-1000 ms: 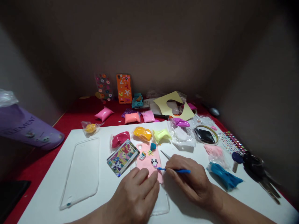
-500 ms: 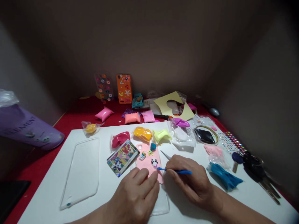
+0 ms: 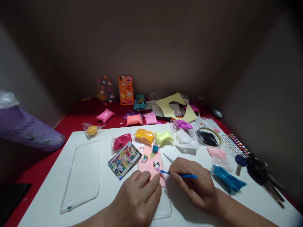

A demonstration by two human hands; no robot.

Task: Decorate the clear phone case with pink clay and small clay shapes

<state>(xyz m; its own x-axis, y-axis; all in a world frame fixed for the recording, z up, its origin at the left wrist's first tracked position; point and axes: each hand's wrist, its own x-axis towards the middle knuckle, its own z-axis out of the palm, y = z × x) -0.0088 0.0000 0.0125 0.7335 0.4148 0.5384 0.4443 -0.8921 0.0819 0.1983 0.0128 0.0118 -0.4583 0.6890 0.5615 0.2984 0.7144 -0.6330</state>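
Pink clay covers the upper part of a clear phone case (image 3: 145, 168), with small clay figures on it, among them a white animal face (image 3: 156, 165) with black marks. My left hand (image 3: 139, 197) lies over the case's lower left, fingers bent and close together, pressing on it. In my right hand (image 3: 193, 181) a slim blue modelling tool (image 3: 187, 175) is pinched, its tip right by the lower edge of the white face. A pointed grey metal tip (image 3: 167, 157) sticks out beyond the right fingers; whether the hand holds it, I cannot tell.
A picture card (image 3: 125, 160) lies left of the case, beside another clear phone case (image 3: 82, 175). Several clay packets, such as the yellow one (image 3: 164, 137) and the blue one (image 3: 227, 179), surround the work. Keys (image 3: 265, 179) lie right; a purple tumbler (image 3: 30, 134) leans at left.
My right hand and the blue tool have shifted slightly to the right, drawing the tip a little away from the white face. The left hand stays on the case.
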